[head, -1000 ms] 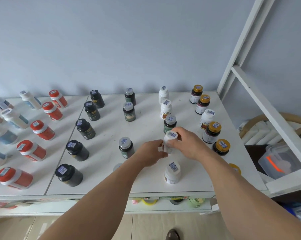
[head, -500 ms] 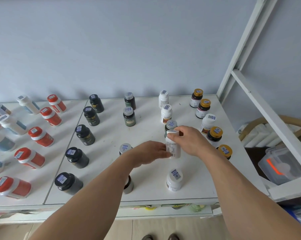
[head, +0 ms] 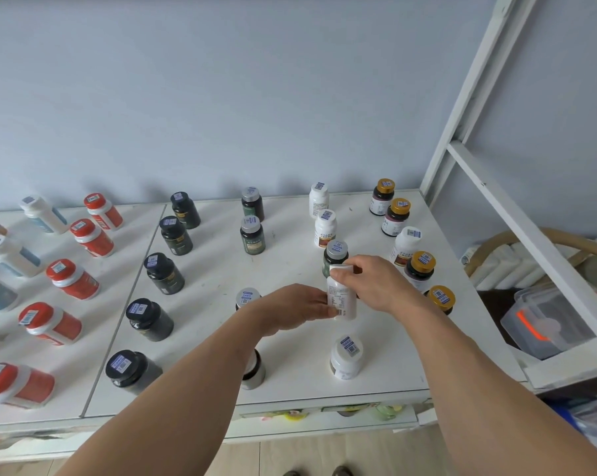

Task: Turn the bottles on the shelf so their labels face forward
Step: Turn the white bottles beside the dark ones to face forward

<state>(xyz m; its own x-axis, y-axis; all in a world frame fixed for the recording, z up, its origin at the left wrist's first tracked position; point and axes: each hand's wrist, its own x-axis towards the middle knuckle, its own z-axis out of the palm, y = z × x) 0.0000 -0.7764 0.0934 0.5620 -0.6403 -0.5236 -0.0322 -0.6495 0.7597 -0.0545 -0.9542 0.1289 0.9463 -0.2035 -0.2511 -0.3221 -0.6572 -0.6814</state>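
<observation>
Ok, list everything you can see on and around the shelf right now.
red-capped bottles: five, red-white, left panel
blue-labelled bottles: at least three, white, far left
black bottles: five, black, left of centre
grey-capped bottles: five, dark, centre
white bottles: four, white, right of centre
gold-capped bottles: four, dark, right edge
held bottle: one, white, centre right
shelf: one, white
plastic box: one, clear, lower right
left hand, right hand: both gripping held bottle
</observation>
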